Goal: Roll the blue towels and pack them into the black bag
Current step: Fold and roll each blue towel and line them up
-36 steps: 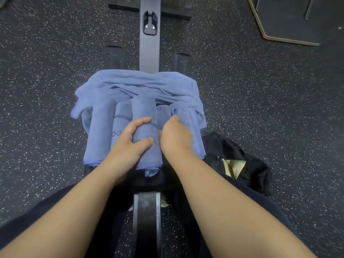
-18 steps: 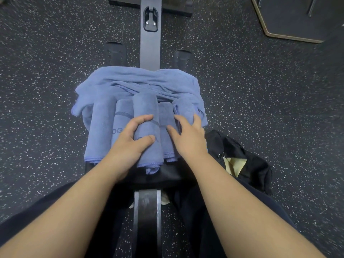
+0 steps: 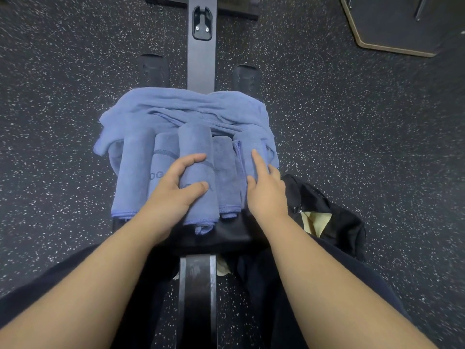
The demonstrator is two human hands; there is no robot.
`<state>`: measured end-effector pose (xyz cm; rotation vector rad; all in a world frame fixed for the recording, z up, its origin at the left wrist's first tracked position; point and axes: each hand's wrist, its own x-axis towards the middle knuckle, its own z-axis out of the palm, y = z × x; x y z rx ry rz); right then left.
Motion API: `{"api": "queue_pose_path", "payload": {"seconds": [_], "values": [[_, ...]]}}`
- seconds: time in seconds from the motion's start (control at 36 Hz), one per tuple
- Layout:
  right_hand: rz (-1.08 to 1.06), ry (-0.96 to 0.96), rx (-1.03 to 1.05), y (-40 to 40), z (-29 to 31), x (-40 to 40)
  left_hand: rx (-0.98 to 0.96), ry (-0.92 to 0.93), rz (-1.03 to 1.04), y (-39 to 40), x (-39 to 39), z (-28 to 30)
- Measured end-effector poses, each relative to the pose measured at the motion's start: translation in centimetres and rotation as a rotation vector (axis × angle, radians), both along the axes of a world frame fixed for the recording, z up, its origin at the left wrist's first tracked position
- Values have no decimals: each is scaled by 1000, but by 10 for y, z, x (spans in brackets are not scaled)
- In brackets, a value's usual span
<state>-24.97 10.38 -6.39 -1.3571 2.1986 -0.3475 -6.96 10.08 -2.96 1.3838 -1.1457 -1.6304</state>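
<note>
Several rolled blue towels lie side by side on a black padded seat (image 3: 226,235). My left hand (image 3: 176,190) grips the middle roll (image 3: 196,144), fingers and thumb curled over it. To its right lies a flatter roll (image 3: 225,172). My right hand (image 3: 264,190) rests on the rightmost towel (image 3: 254,144) with its fingers stretched out, index finger forward. A loose, crumpled blue towel (image 3: 188,107) is heaped behind the rolls. The black bag (image 3: 334,217) sits on the floor to the right of the seat, open, with a pale yellow lining or paper showing inside.
A grey metal rail (image 3: 201,59) runs away from the seat along the middle, with two black footrests (image 3: 154,70) either side. Dark speckled rubber floor (image 3: 352,147) surrounds everything. A tan-edged platform (image 3: 392,46) lies at the far right. My dark-clothed legs straddle the rail.
My right hand has shifted rightward from a fist beside the middle roll to lie with spread fingers on the rightmost towel. My left hand keeps its grip on the middle roll.
</note>
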Motion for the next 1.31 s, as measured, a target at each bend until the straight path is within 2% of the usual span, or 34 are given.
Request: {"api": "queue_pose_path", "payload": {"seconds": [0.31,0.58,0.89,1.06,1.31], "values": [[-82,132,-24,7,2,4,-5,-1,-14,0,1,-1],[40,-20,-102,5,12,9,4,16,-12,0,1,-2],[61,55,31,-1,6,27,2,11,-27,-1,2,-4],[96,117,-14,-4,5,35,4,9,-37,-2,2,-3],[162,143,83,-5,8,35,-10,10,-26,-1,1,-3]]}}
